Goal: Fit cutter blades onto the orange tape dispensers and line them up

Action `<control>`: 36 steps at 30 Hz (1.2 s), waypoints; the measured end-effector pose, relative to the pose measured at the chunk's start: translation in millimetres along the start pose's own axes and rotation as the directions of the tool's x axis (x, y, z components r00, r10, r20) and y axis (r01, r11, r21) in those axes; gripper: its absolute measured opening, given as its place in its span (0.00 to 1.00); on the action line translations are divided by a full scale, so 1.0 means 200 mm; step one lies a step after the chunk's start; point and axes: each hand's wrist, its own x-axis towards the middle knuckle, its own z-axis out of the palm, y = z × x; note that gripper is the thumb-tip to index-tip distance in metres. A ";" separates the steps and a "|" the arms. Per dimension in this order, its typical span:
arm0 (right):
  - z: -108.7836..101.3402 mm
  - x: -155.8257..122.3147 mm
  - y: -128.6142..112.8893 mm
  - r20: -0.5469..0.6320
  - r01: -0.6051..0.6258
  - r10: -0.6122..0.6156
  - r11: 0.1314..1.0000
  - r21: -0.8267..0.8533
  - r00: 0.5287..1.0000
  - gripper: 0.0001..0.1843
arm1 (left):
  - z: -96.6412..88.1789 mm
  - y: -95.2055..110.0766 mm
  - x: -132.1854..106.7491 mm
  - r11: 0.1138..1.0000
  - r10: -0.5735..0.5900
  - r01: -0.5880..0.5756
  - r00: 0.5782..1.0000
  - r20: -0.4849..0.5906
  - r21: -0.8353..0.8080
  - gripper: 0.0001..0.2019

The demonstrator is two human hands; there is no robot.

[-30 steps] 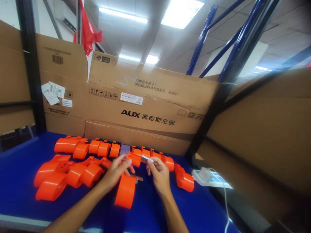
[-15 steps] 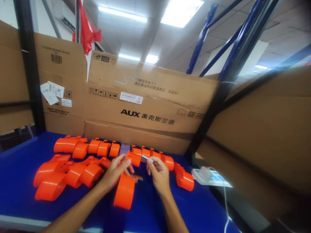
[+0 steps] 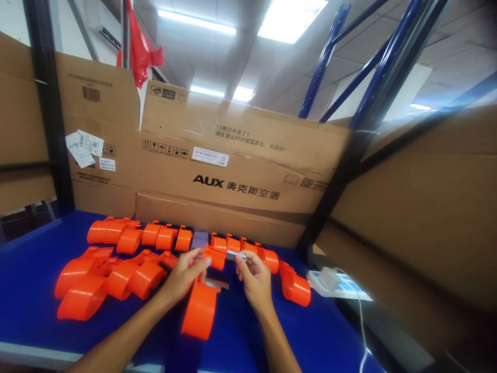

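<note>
My left hand (image 3: 185,274) is curled over the upper end of an orange plastic tape dispenser (image 3: 199,310) that lies lengthwise on the blue table (image 3: 31,280). Its fingertips rest near a small orange piece at the dispenser's head. My right hand (image 3: 250,277) pinches a small flat grey metal strip (image 3: 235,255), held just right of the dispenser's head. A second grey strip (image 3: 217,283) pokes out from the dispenser between my two hands.
Several more orange dispensers lie in a back row (image 3: 155,235) and a front-left cluster (image 3: 97,277); one sits at the right (image 3: 295,287). A small purple box (image 3: 199,239) stands in the row. Cardboard walls (image 3: 240,176) enclose the table; a white device with cable (image 3: 330,280) lies right.
Almost nothing differs: my hands have stayed on the dispenser and the strip, with only slight finger and camera shifts.
</note>
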 end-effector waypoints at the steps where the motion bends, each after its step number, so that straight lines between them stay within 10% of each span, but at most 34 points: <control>1: 0.00 0.00 0.00 0.008 -0.002 0.002 1.000 -0.007 1.000 0.15 | 0.00 0.00 0.00 1.000 0.001 -0.001 1.000 -0.007 -0.001 0.18; 36: 0.02 -0.01 -0.02 -0.004 0.041 -0.041 0.999 -0.033 0.999 0.14 | 0.00 0.00 0.02 0.998 0.043 -0.040 0.994 -0.102 0.040 0.18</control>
